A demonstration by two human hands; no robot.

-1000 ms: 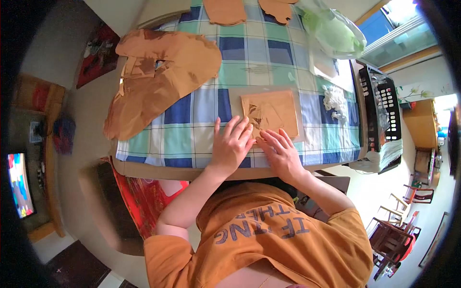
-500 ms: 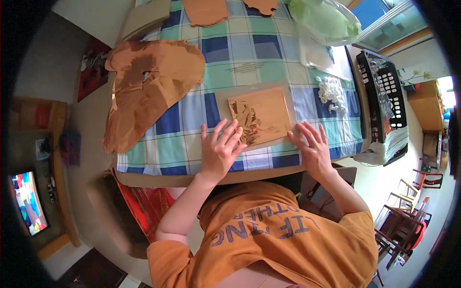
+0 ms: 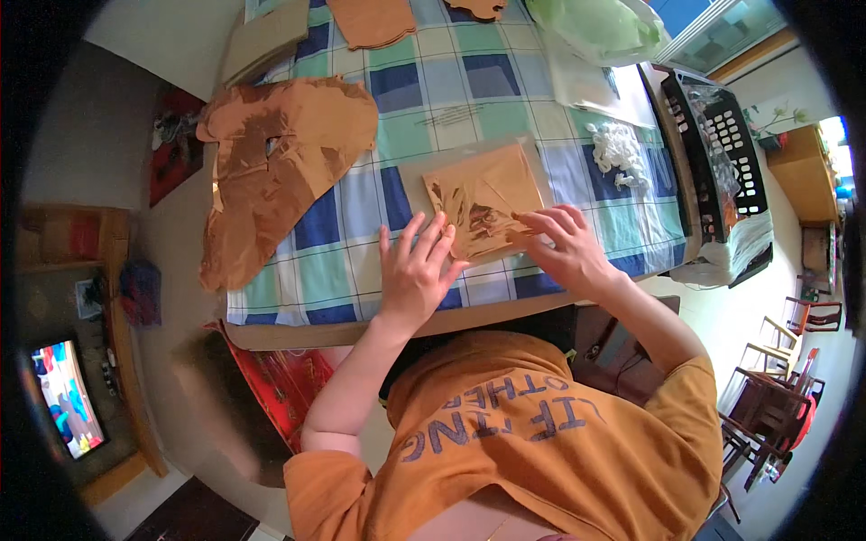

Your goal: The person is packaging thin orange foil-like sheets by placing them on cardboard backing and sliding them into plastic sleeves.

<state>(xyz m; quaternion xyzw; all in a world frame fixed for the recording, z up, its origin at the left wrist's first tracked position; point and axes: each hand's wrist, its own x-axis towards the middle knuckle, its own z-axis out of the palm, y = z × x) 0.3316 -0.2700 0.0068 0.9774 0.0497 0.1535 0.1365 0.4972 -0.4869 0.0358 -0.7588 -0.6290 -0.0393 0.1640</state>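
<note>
A folded, shiny copper-coloured foil sheet [image 3: 469,171] lies flat in front of me, creased and crinkled near its lower left. Around it shows the margin of a clear plastic bag [image 3: 415,180]. My left hand [image 3: 417,266] lies at the lower left edge of the foil, fingers spread, fingertips touching it. Over the lower right part reaches my right hand [image 3: 568,252], its fingers stretched out and fingertips on the crinkled surface. A large spread copper foil shape [image 3: 298,135] with a small hole lies to the left, apart from both hands.
A checked cloth [image 3: 397,86] covers the table. Far off lie more copper foil shapes [image 3: 372,22] and a beige flat piece [image 3: 263,41]. To the right are a white tangle of string or ribbon [image 3: 617,153], a pale green plastic bag [image 3: 600,27] and a black crate [image 3: 717,153].
My right hand has moved left from the packet's right edge onto the foil. My left hand stays at the left edge. The foil's creases have shifted.
</note>
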